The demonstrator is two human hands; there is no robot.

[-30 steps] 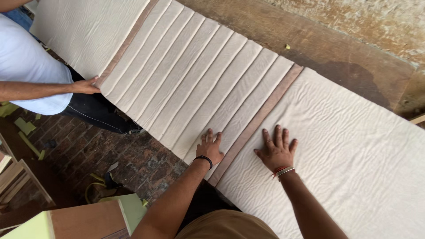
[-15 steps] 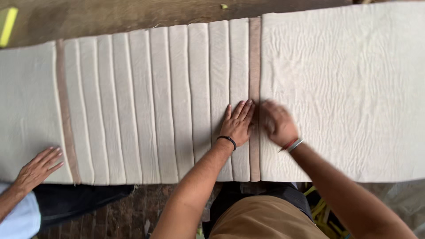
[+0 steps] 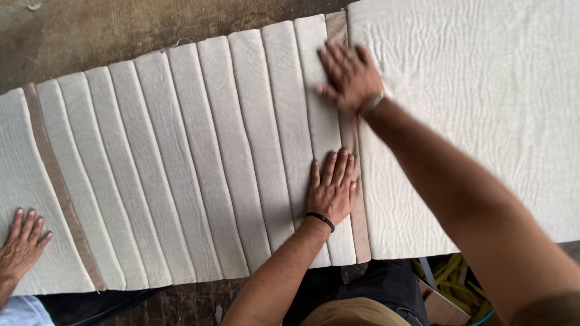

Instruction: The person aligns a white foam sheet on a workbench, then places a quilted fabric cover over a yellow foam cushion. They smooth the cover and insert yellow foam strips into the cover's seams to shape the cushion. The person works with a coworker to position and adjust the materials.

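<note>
A long cream padded mat (image 3: 199, 163) with raised lengthwise ribs lies across the view. A brown fabric strip (image 3: 350, 136) separates the ribbed section from a flat crinkled cream section (image 3: 477, 108) on the right. My left hand (image 3: 331, 188) lies flat, fingers spread, on the last rib beside the strip; a black band circles its wrist. My right hand (image 3: 349, 75) presses flat farther up on the same seam, blurred, with a pale band at the wrist. Neither hand holds anything.
Another person's hand (image 3: 21, 244) rests flat on the mat at the lower left, near a second brown strip (image 3: 60, 187). Dark worn floor (image 3: 121, 30) shows beyond the mat's far edge. Yellow objects (image 3: 450, 274) lie below the near edge.
My right hand has slid up the brown strip, away from me, while my left hand stays flat near the near edge. The view has shifted closer over the mat.
</note>
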